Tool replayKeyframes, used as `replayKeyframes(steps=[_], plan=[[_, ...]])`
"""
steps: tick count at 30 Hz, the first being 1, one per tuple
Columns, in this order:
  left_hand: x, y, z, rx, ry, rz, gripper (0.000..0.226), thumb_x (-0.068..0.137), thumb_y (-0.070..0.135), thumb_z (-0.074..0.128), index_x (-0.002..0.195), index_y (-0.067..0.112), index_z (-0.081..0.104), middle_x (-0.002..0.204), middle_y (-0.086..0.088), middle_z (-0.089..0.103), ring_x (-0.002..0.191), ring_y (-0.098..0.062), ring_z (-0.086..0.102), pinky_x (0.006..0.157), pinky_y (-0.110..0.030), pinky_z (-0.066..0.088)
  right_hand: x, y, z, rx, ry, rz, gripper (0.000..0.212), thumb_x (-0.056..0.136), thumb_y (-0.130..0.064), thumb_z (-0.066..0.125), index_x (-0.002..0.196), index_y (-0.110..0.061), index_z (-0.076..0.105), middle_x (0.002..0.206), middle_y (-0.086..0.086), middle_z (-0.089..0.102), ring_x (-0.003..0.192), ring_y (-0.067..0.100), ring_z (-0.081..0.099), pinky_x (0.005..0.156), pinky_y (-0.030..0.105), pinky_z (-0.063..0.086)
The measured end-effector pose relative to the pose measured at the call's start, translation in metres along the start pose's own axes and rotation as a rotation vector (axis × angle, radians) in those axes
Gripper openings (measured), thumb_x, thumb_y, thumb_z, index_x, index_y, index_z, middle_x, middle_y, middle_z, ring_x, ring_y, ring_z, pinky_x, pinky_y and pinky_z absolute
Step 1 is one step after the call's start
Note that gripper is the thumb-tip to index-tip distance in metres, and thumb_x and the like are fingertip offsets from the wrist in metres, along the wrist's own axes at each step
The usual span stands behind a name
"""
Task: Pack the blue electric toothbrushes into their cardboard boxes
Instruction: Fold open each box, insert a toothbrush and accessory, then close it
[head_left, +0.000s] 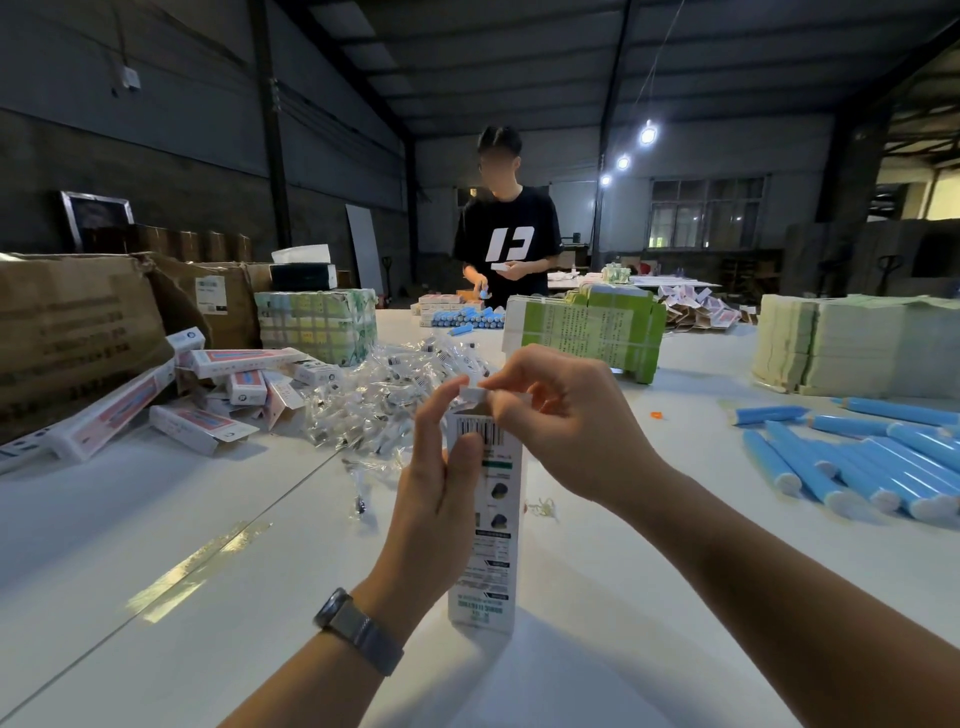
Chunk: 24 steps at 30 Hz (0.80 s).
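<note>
A tall white printed cardboard box (485, 525) stands upright on the white surface (649, 597), held between the person's two hands. The left hand (434, 499), a dark watch (358, 631) on its wrist, wraps its fingers (441, 410) around the box's upper part, while the right hand's (566, 415) fingers (506, 382) pinch the top flap (475, 396); whether anything is inside cannot be told. To the right lie loose blue cylindrical toothbrush handles (872, 457). Behind the box sits a heap of clear plastic packets (384, 395), with white-and-pink cartons (208, 389) scattered left. Farther back, another person in a black T-shirt (506, 239) stands at more blue handles (467, 317).
</note>
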<state>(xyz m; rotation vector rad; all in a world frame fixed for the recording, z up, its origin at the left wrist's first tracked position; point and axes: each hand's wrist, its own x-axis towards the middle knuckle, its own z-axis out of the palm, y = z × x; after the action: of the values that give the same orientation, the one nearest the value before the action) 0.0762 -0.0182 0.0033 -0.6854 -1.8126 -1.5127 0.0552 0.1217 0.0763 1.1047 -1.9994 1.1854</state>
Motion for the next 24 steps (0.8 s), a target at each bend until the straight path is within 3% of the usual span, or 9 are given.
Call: replayKeyframes(steps=[3, 6, 11, 14, 16, 19, 24], plan=[[-0.001, 0.001, 0.000, -0.006, 0.008, 0.011, 0.035, 0.096, 0.046, 0.035, 0.121, 0.070, 0.035, 0.099, 0.018, 0.068, 0.078, -0.019, 0.071, 0.061, -0.030, 0.059, 0.001, 0.003, -0.005, 0.055, -0.070, 0.045, 0.010, 0.091, -0.020, 0.066, 0.082, -0.023, 0.068, 0.077, -0.009, 0.063, 0.068, 0.020, 0.059, 0.057, 0.025, 0.051], [-0.001, 0.002, 0.000, 0.011, 0.008, 0.017, 0.033, 0.093, 0.054, 0.034, 0.120, 0.072, 0.034, 0.100, 0.023, 0.067, 0.075, -0.018, 0.070, 0.059, -0.032, 0.060, 0.002, 0.006, -0.007, 0.118, -0.095, 0.092, 0.013, 0.092, -0.021, 0.066, 0.081, -0.027, 0.070, 0.080, -0.006, 0.063, 0.076, 0.027, 0.061, 0.067, 0.043, 0.055], [-0.002, 0.002, 0.000, 0.017, 0.013, 0.011, 0.031, 0.094, 0.051, 0.034, 0.117, 0.073, 0.034, 0.098, 0.025, 0.066, 0.074, -0.015, 0.068, 0.060, -0.031, 0.061, 0.001, 0.007, -0.006, 0.154, -0.098, 0.110, 0.011, 0.093, -0.023, 0.065, 0.084, -0.025, 0.072, 0.077, -0.012, 0.062, 0.077, 0.019, 0.061, 0.065, 0.030, 0.050], [-0.001, 0.001, 0.000, 0.001, 0.004, 0.003, 0.031, 0.092, 0.057, 0.034, 0.119, 0.071, 0.034, 0.098, 0.024, 0.065, 0.077, -0.014, 0.068, 0.061, -0.027, 0.060, 0.001, 0.009, -0.005, 0.114, -0.096, 0.118, 0.011, 0.093, -0.024, 0.065, 0.089, -0.018, 0.074, 0.078, -0.014, 0.062, 0.079, 0.020, 0.062, 0.066, 0.033, 0.054], [-0.001, 0.000, -0.001, -0.007, 0.004, 0.001, 0.031, 0.094, 0.054, 0.035, 0.119, 0.071, 0.035, 0.098, 0.022, 0.065, 0.077, -0.016, 0.069, 0.061, -0.032, 0.061, 0.001, 0.007, -0.005, 0.046, -0.089, 0.077, 0.011, 0.092, -0.023, 0.066, 0.091, -0.015, 0.074, 0.079, -0.013, 0.064, 0.079, 0.019, 0.062, 0.068, 0.032, 0.056], [0.001, 0.000, -0.001, 0.001, 0.006, 0.000, 0.033, 0.098, 0.044, 0.036, 0.121, 0.068, 0.036, 0.096, 0.016, 0.067, 0.075, -0.019, 0.069, 0.061, -0.039, 0.061, 0.003, 0.002, -0.006, -0.040, -0.084, 0.007, 0.010, 0.092, -0.020, 0.067, 0.090, -0.012, 0.073, 0.080, -0.013, 0.064, 0.076, 0.012, 0.061, 0.063, 0.020, 0.052], [-0.001, 0.001, -0.001, 0.035, -0.013, 0.008, 0.035, 0.096, 0.048, 0.036, 0.121, 0.072, 0.033, 0.094, 0.015, 0.066, 0.076, -0.022, 0.070, 0.062, -0.036, 0.061, 0.003, -0.005, -0.012, -0.094, -0.094, -0.023, 0.009, 0.091, -0.019, 0.068, 0.083, -0.023, 0.068, 0.078, -0.011, 0.066, 0.067, 0.015, 0.064, 0.057, 0.028, 0.055]])
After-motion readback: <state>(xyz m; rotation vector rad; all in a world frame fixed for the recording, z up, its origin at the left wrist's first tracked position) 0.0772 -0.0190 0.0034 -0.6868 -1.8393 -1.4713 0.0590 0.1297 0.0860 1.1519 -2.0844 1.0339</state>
